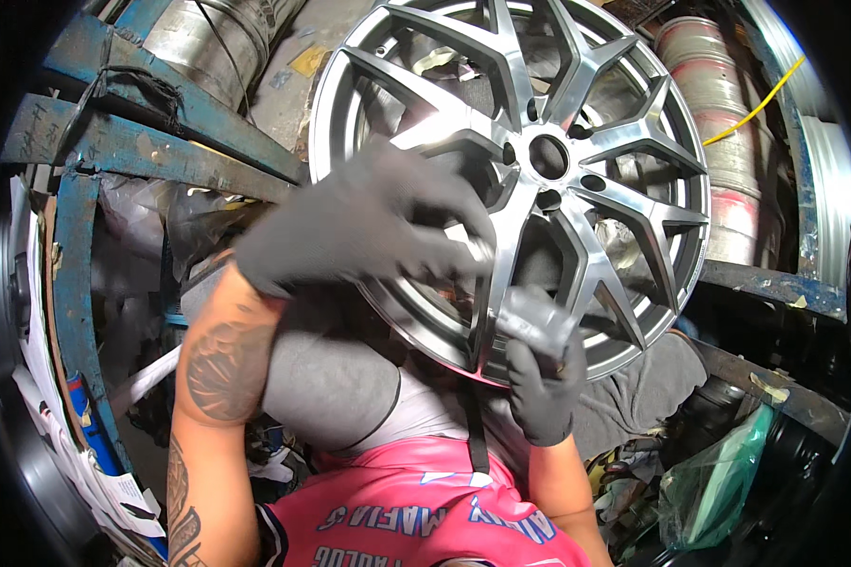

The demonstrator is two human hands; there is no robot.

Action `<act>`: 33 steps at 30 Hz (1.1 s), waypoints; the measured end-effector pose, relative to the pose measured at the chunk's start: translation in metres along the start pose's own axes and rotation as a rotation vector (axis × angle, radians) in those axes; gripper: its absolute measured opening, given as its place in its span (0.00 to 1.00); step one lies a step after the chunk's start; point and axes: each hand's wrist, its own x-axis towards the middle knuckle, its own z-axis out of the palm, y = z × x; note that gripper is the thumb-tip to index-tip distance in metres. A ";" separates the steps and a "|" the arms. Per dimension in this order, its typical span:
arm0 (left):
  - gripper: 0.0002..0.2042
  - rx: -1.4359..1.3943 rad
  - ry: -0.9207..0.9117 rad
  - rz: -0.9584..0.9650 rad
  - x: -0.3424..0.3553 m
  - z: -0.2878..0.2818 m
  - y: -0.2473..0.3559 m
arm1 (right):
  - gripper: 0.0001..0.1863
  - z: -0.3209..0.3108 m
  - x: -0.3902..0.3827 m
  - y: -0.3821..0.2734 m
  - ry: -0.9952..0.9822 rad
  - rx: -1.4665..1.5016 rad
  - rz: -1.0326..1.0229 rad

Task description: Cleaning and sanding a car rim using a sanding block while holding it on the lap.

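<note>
A large alloy wheel rim [501, 227] with bright Y-shaped spokes and dark grey sides stands tilted in front of me, its lower edge by my lap. My left hand [378, 222], in a dark grey glove, is over the rim's left side, smeared by motion. Its fingers are bent toward a lower spoke, and a small pale bit shows at their tips. My right hand [544, 383], gloved alike, is at the rim's lower edge. Its fingers close around a small grey, shiny piece [537, 319], too blurred to name, in front of the lower spokes.
Blue worn metal frames [189, 151] stand at the left and right [775, 288]. Large metal cylinders lie at the back left [213, 47] and right [719, 142]. A yellow cord [756, 106] runs at the right. A green plastic bag [719, 482] lies lower right, papers [52, 406] at the left.
</note>
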 end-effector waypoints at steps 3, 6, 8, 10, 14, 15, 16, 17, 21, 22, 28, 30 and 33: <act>0.12 -0.066 0.354 0.006 -0.023 -0.034 -0.006 | 0.27 -0.030 -0.002 0.022 -0.598 -0.409 -0.487; 0.15 -0.005 0.575 -0.070 -0.043 -0.050 -0.013 | 0.29 -0.016 -0.016 0.004 -0.763 -0.659 -0.372; 0.16 0.138 0.666 -0.095 -0.046 -0.054 -0.015 | 0.29 -0.008 -0.028 0.007 -0.756 -0.731 -0.354; 0.15 0.078 0.619 -0.130 -0.048 -0.054 -0.014 | 0.27 -0.001 -0.033 0.011 -0.673 -0.930 -0.480; 0.15 0.105 0.609 -0.205 -0.050 -0.049 -0.013 | 0.26 0.003 -0.033 0.001 -0.724 -1.014 -0.486; 0.15 0.125 0.605 -0.183 -0.051 -0.048 -0.013 | 0.26 0.008 -0.030 -0.003 -0.724 -1.014 -0.483; 0.14 0.142 0.603 -0.162 -0.051 -0.047 -0.013 | 0.26 0.017 -0.023 -0.009 -0.749 -0.994 -0.464; 0.15 0.117 0.594 -0.143 -0.050 -0.047 -0.012 | 0.25 0.027 -0.017 -0.012 -0.775 -0.974 -0.446; 0.14 0.039 0.569 -0.256 -0.047 -0.049 -0.004 | 0.24 0.040 -0.015 -0.001 -0.678 -0.960 -0.542; 0.14 0.031 0.584 -0.262 -0.051 -0.052 -0.006 | 0.24 0.030 -0.020 -0.006 -0.702 -0.961 -0.518; 0.13 0.094 0.607 -0.122 -0.037 -0.045 -0.010 | 0.25 0.066 -0.010 -0.006 -0.714 -0.896 -0.421; 0.13 0.092 0.583 -0.024 -0.025 -0.038 -0.002 | 0.25 0.089 -0.007 0.004 -0.548 -0.848 -0.549; 0.14 -0.020 0.497 -0.145 -0.023 -0.037 0.006 | 0.27 0.060 -0.023 -0.006 -0.609 -0.918 -0.465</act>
